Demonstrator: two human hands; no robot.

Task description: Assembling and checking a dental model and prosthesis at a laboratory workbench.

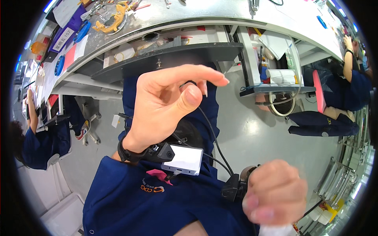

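Note:
My left hand (pixel 165 102) is raised in front of my chest, its index finger stretched to the right and its other fingers bent. The thumb stands apart from the index finger, and nothing shows between them. My right hand (pixel 275 192) is at the lower right, curled into a fist and blurred. Whatever it may hold is hidden. Both wrists carry black straps with small cameras, the left camera (pixel 161 152) and the right camera (pixel 233 188). Below my left hand a clear badge holder (pixel 184 159) hangs on my dark blue top.
A metal-topped workbench (pixel 189 15) spans the far side, with a yellow curved piece (pixel 114 21) on it. Beneath are an open drawer tray (pixel 169 59) with small parts and another drawer (pixel 275 89). Other people sit at left (pixel 47 137) and right (pixel 350 90). Black cables (pixel 214 137) cross my lap.

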